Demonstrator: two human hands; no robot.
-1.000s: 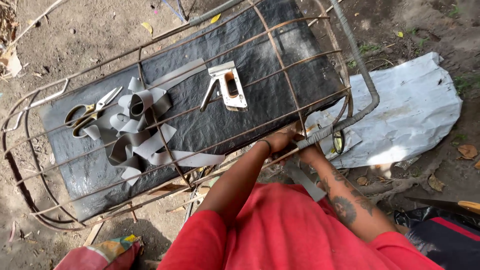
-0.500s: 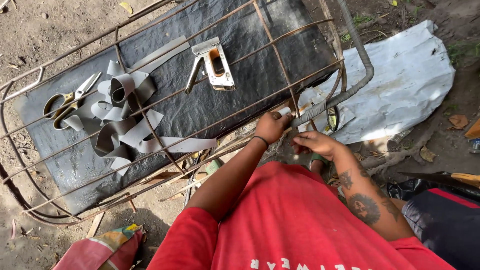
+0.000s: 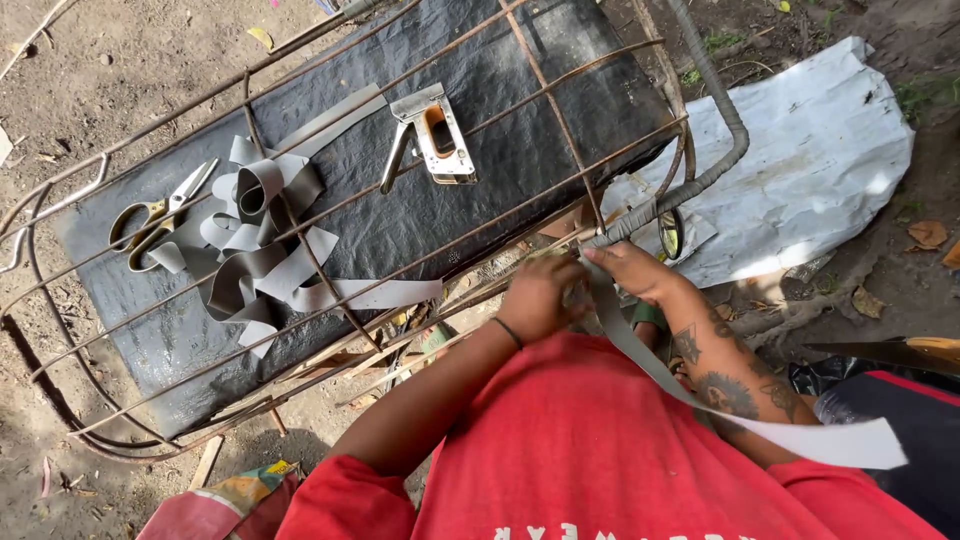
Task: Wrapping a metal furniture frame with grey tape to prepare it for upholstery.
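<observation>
Right at the near rim of the rebar cage [image 3: 330, 210], where the corrugated grey hose [image 3: 715, 120] bends along the corner bar, my two hands meet. Open room on the black tarp [image 3: 500, 120] under the cage is plentiful: the staple gun [image 3: 435, 135] lies past the rim, the loose coil of grey strapping [image 3: 265, 250] and the scissors [image 3: 150, 215] well off towards the cage's far left end. Compared with half a second ago, a long grey strap [image 3: 680, 380] now trails from the rim back over my right forearm, its pale end hanging free. My left hand [image 3: 540, 295] is curled shut, pinching the strap at the rim bar. My right hand [image 3: 635, 270] is half closed, fingers pressing the strap against the hose.
</observation>
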